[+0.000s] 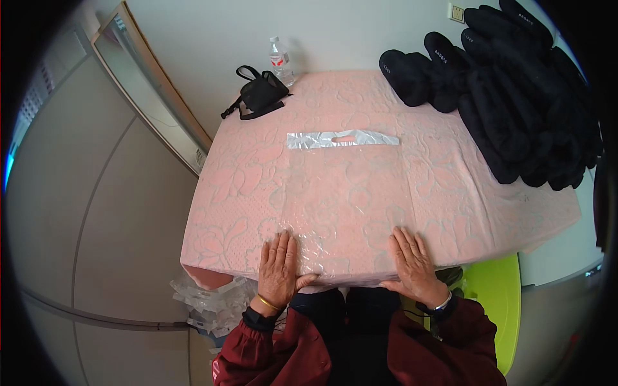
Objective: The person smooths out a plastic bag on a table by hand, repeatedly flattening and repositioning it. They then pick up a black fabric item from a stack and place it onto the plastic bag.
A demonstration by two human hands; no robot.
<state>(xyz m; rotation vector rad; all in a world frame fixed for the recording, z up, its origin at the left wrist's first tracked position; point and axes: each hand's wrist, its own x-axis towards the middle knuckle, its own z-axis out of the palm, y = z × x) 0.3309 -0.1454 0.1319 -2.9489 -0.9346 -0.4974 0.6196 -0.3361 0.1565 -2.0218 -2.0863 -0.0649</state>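
A clear plastic bag (344,199) with a silver handle strip (309,140) lies flat on the pink patterned tablecloth (238,167). The strip, with its oval cut-out, is at the far end. My left hand (280,267) rests palm down at the bag's near left corner, fingers straight and pointing away from me. At the near right corner my right hand (413,265) also lies palm down, its fingers extended. Both thumbs point inward along the table's front edge. Neither hand grips anything.
Black plush items (508,109) are piled at the back right. A black strapped bag (261,93) and a plastic bottle (280,61) stand at the back left. Below the table are clear plastic packaging (212,305) at left and a green tub (499,302) at right.
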